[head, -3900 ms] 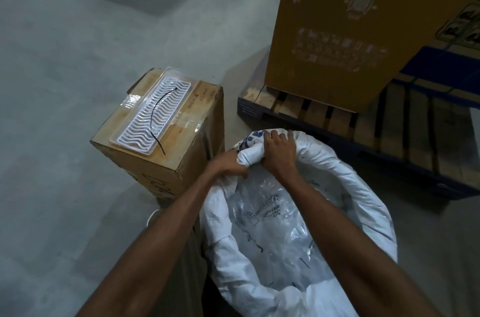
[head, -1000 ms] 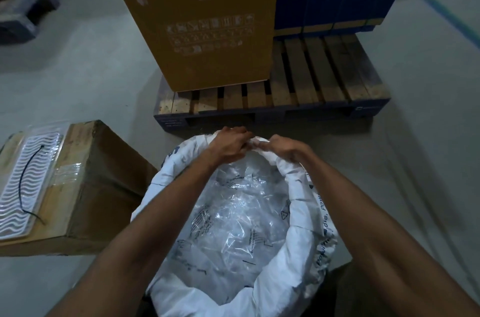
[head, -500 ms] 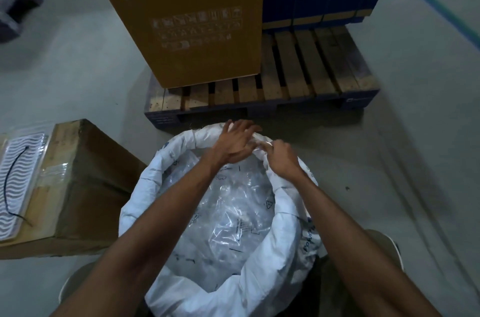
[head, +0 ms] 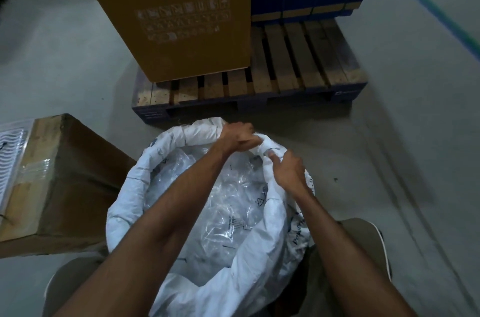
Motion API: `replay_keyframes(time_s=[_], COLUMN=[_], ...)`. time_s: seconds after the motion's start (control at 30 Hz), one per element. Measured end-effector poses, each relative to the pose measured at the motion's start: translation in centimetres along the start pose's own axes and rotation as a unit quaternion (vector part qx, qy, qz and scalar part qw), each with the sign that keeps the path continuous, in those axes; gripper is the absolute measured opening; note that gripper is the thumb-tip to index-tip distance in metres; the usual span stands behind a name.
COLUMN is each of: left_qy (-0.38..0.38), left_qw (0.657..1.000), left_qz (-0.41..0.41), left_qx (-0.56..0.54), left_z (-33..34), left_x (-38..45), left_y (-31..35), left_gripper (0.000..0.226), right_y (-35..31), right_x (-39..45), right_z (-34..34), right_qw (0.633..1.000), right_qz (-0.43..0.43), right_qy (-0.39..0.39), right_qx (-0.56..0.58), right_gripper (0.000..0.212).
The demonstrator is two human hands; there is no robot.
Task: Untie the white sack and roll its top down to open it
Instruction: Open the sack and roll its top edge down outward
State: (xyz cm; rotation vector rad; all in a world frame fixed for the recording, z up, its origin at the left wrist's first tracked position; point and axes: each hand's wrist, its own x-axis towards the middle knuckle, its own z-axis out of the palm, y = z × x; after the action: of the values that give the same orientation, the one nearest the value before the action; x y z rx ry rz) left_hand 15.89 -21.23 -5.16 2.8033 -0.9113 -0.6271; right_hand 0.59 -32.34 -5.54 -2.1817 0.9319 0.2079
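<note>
The sack (head: 207, 213) stands on the floor (head: 415, 161) between the person's legs. A plastic bag (head: 220, 200) lies inside it. The left hand (head: 237, 136) holds the far rim, and the right hand (head: 287, 170) holds the rim just to its right. A box (head: 65, 187) sits left of the sack. Behind the sack is a pallet (head: 285, 78), with a tall box (head: 176, 13) standing on it.

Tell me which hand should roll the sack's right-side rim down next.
Probably the right hand: it already grips the white sack on that side, while the left hand holds the far rim.
</note>
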Motion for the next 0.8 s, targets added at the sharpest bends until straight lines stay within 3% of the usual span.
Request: replay_keyframes(time_s=[0.07, 0.17, 0.27, 0.33, 0.4, 0.5, 0.57, 0.7, 0.8], left_qy=[0.003, 0.011, -0.018, 0.005, 0.021, 0.007, 0.002, 0.016, 0.132], left_qw=[0.999, 0.992, 0.985, 0.989, 0.995, 0.999, 1.0, 0.996, 0.982], left_qz=[0.021, 0.121, 0.161, 0.141, 0.094, 0.036, 0.008, -0.008, 0.027], left_qx=[-0.024, -0.046, -0.051, -0.039, -0.012, 0.009, -0.01, -0.082, -0.13], left_z=[-0.1, -0.2, 0.0, -0.1, -0.2, -0.1, 0.3, 0.5, 0.6], left_x=[-0.3, -1.7, -3.5, -3.9, -3.5, -2.8, -2.1, -2.1, -5.5], left_y=[-0.2, -0.1, 1.4, 2.7, 3.9, 5.7, 6.1, 5.3, 5.6], left_gripper=[0.054, 0.055, 0.067, 0.058, 0.046, 0.04, 0.035, 0.036, 0.042], right_y=[-0.2, -0.6, -0.2, 0.0, 0.3, 1.6, 3.0, 3.5, 2.9], right_x=[0.8, 1.4, 0.5, -0.2, -0.3, -1.5, -3.8, -5.1, -4.2], right_z=[-0.5, -1.5, -2.8, -3.0, -2.5, -1.6, -1.3, -1.2, -1.3], right_qw=[0.995, 0.969, 0.933, 0.905, 0.915, 0.988, 0.995, 0.978, 0.937], right_qz=[0.011, 0.058, 0.101, 0.11, 0.094, 0.033, 0.042, 0.076, 0.152], right_qy=[-0.013, -0.053, -0.178, -0.234, -0.202, -0.058, 0.002, -0.017, -0.041], right_qx=[0.094, 0.236, 0.296, 0.339, 0.338, 0.143, 0.085, 0.194, 0.314], right_gripper=[0.046, 0.038, 0.035, 0.035, 0.046, 0.068, 0.076, 0.053, 0.059])
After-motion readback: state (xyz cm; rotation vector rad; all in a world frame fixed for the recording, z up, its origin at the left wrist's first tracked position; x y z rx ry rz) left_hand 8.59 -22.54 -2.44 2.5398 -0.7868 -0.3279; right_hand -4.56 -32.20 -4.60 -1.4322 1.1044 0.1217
